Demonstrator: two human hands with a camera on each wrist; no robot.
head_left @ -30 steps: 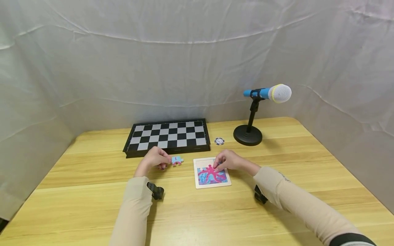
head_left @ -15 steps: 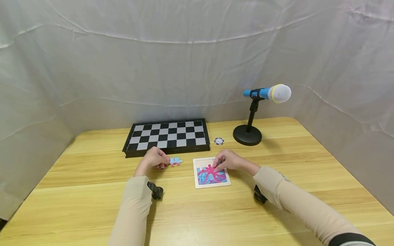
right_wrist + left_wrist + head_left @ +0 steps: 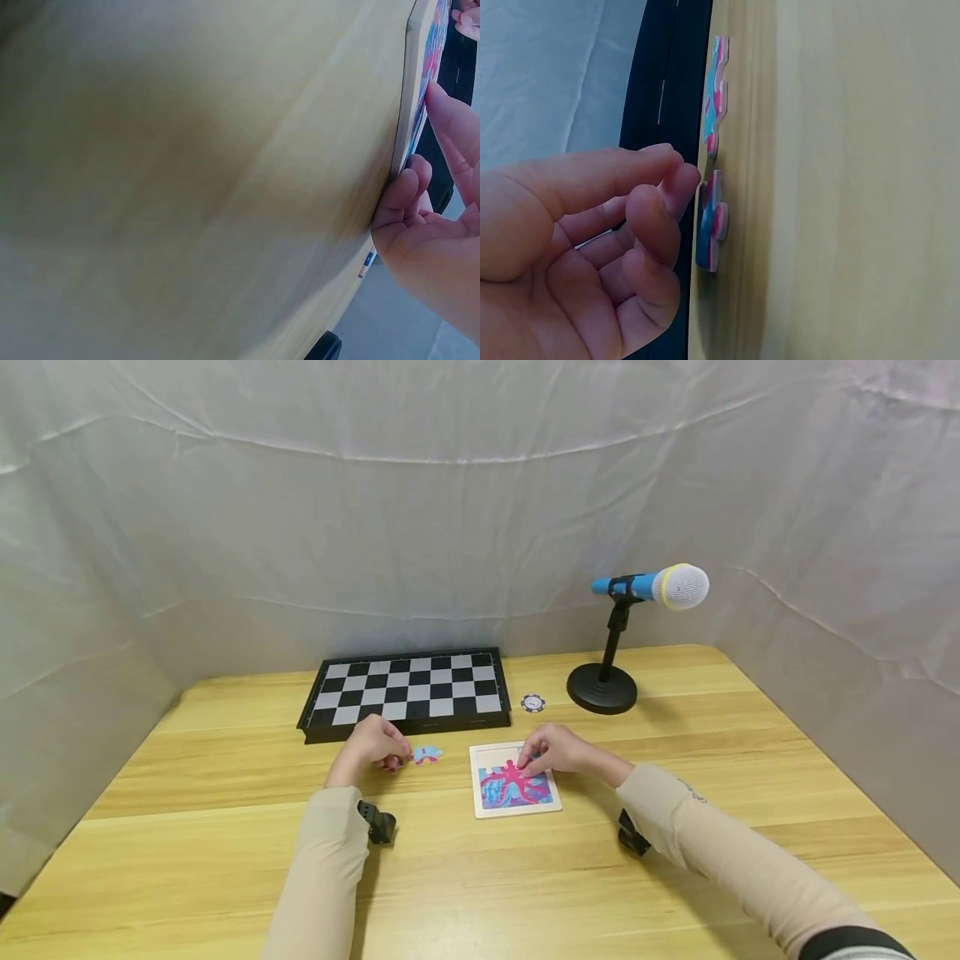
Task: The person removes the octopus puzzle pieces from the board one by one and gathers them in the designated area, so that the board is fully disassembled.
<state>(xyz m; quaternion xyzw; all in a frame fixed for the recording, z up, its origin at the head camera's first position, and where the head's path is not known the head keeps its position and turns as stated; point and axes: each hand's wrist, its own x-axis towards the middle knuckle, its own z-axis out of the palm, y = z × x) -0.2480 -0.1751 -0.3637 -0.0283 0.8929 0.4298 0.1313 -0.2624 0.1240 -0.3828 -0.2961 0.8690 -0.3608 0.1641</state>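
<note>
My left hand [image 3: 372,743] is low over the table, in front of the chessboard. Its bent fingertips touch or nearly touch a puzzle piece [image 3: 711,225] that lies flat. Another blue and pink piece [image 3: 428,755] lies just right of these fingers. My right hand [image 3: 558,749] rests over the upper right of a framed jigsaw puzzle [image 3: 517,789] with a pink octopus picture. In the right wrist view its thumb [image 3: 448,112] touches the picture surface, and other fingers lie at the frame's edge. Any piece under that hand is hidden.
A black folding chessboard [image 3: 408,689] lies behind the hands. To its right are a poker chip [image 3: 533,703] and a blue microphone [image 3: 637,586] on a black round-based stand [image 3: 602,689]. Pale fabric [image 3: 420,527] encloses the back and sides of the wooden table [image 3: 480,893].
The loose blue and pink piece has shifted and turned slightly toward my left hand, whose fingers moved a little left. My right hand stays at the same place on the puzzle.
</note>
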